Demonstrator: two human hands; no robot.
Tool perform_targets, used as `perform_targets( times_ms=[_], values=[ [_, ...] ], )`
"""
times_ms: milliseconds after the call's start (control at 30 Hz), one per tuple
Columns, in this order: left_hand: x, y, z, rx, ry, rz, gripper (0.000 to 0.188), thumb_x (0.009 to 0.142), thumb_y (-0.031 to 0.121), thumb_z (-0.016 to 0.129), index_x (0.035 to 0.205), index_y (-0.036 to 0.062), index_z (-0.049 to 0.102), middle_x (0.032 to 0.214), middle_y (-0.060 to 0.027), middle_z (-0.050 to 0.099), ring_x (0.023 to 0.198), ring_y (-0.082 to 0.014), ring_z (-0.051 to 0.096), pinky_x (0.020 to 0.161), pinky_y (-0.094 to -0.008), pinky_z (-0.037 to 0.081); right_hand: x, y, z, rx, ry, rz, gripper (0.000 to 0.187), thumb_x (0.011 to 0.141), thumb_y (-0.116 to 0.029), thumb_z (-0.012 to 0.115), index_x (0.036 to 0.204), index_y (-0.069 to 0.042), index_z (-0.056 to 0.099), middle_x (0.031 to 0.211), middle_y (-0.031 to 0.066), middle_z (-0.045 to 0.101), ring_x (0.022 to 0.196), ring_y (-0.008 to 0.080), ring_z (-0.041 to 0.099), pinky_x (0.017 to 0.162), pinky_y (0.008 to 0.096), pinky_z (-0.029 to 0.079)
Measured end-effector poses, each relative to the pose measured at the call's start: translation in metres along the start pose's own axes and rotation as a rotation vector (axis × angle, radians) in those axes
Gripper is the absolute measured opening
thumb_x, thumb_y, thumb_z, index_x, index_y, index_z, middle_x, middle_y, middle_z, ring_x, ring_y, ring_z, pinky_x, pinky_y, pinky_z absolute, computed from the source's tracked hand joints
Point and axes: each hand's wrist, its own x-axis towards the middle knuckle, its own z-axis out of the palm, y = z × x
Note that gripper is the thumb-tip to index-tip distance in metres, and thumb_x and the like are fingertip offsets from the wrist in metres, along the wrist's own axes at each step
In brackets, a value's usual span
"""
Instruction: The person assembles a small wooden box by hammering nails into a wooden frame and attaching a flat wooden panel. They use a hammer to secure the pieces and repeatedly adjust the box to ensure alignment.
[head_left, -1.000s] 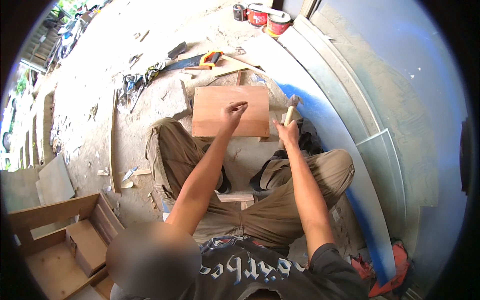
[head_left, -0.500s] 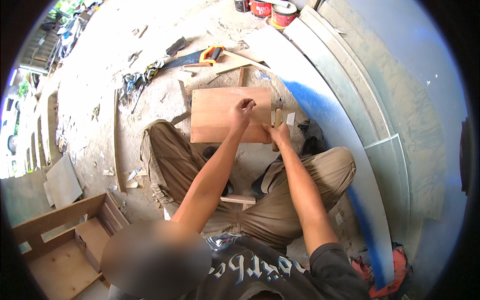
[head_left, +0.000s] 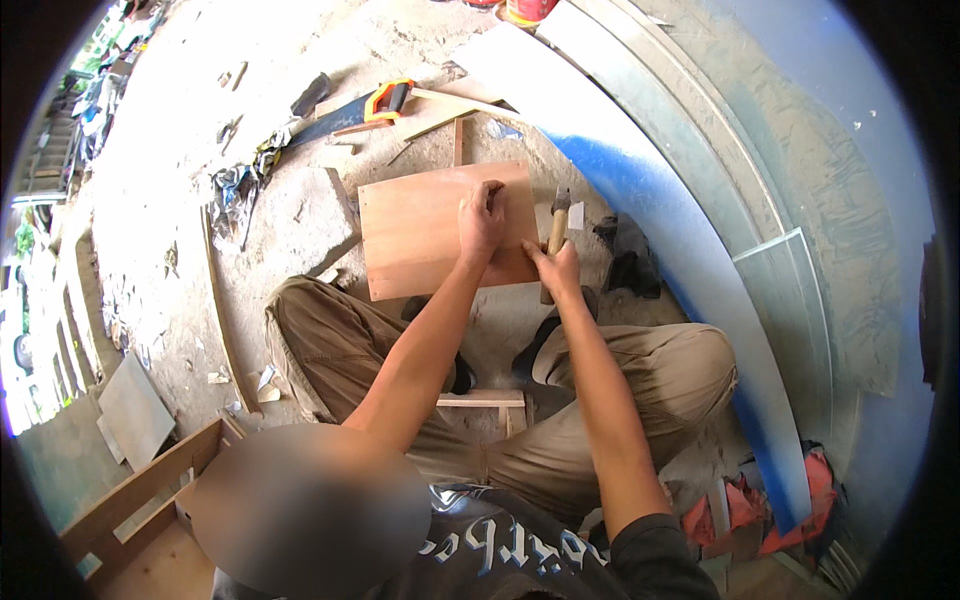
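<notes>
A reddish-brown wooden panel (head_left: 420, 225) lies in front of my crossed legs. My left hand (head_left: 482, 222) is over its right half, fingers curled in; whatever they hold is hidden. My right hand (head_left: 557, 268) grips a hammer (head_left: 556, 232) by its wooden handle at the panel's right edge, thumb reaching onto the panel. The hammer's metal head points away from me, beyond that edge. Small dark dots mark the panel's left and far edges.
A handsaw (head_left: 345, 113) with an orange-and-black handle lies beyond the panel among wood offcuts. A concrete block (head_left: 305, 220) sits to the left. Long sheets with a blue-and-white board (head_left: 640, 190) curve along the right. A wooden box (head_left: 150, 490) stands at lower left.
The panel has turned slightly, its right side swinging away from me. The hammer now leans rightward, its head farther from the panel. My left fingers have curled in more. The whole view has shifted.
</notes>
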Motion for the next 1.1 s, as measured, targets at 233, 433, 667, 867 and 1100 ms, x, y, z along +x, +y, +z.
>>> perform_targets(
  times_ms=[233, 433, 667, 867, 1100],
  values=[
    [0.002, 0.001, -0.001, 0.067, 0.018, 0.105, 0.009, 0.086, 0.01, 0.066, 0.094, 0.0079, 0.066, 0.09, -0.0098, 0.067, 0.084, -0.0299, 0.063, 0.079, -0.0412, 0.048, 0.001, 0.0, 0.0, -0.019, 0.008, -0.005, 0.063, 0.074, -0.044, 0.086, 0.098, 0.007, 0.058, 0.09, 0.0212, 0.069, 0.084, 0.0299, 0.07, 0.074, 0.0383, 0.054],
    [0.004, 0.0, -0.004, 0.065, 0.014, 0.08, 0.009, 0.086, 0.012, 0.066, 0.094, 0.0082, 0.068, 0.092, -0.0084, 0.067, 0.091, -0.0304, 0.062, 0.082, -0.0408, 0.047, -0.008, -0.012, -0.003, 0.05, -0.037, 0.015, 0.07, 0.073, -0.05, 0.084, 0.101, 0.008, 0.055, 0.093, 0.025, 0.068, 0.087, 0.0358, 0.07, 0.077, 0.0417, 0.054],
    [0.007, 0.002, 0.0, 0.066, 0.07, 0.085, 0.009, 0.088, 0.013, 0.067, 0.093, 0.0061, 0.069, 0.089, -0.0113, 0.067, 0.083, -0.0304, 0.063, 0.076, -0.0398, 0.049, 0.0, -0.004, -0.001, -0.024, -0.024, -0.006, 0.064, 0.074, -0.046, 0.085, 0.098, 0.007, 0.058, 0.089, 0.0207, 0.069, 0.082, 0.0292, 0.07, 0.074, 0.0382, 0.054],
    [0.011, 0.004, 0.004, -0.09, 0.044, -0.13, 0.01, 0.088, 0.016, 0.069, 0.09, 0.0067, 0.072, 0.087, -0.0099, 0.068, 0.085, -0.0287, 0.064, 0.078, -0.0392, 0.048, 0.002, 0.002, 0.003, 0.016, -0.001, -0.046, 0.061, 0.074, -0.045, 0.086, 0.095, 0.006, 0.059, 0.084, 0.0165, 0.069, 0.075, 0.0242, 0.069, 0.067, 0.0356, 0.054],
    [0.033, -0.012, 0.012, 0.073, 0.041, 0.09, 0.012, 0.091, 0.018, 0.065, 0.096, 0.0084, 0.072, 0.09, -0.008, 0.068, 0.087, -0.0274, 0.061, 0.08, -0.0396, 0.046, -0.008, -0.007, -0.001, 0.199, -0.022, 0.023, 0.058, 0.073, -0.044, 0.087, 0.093, 0.003, 0.059, 0.079, 0.0114, 0.067, 0.066, 0.0171, 0.065, 0.061, 0.0306, 0.053]
  ],
)
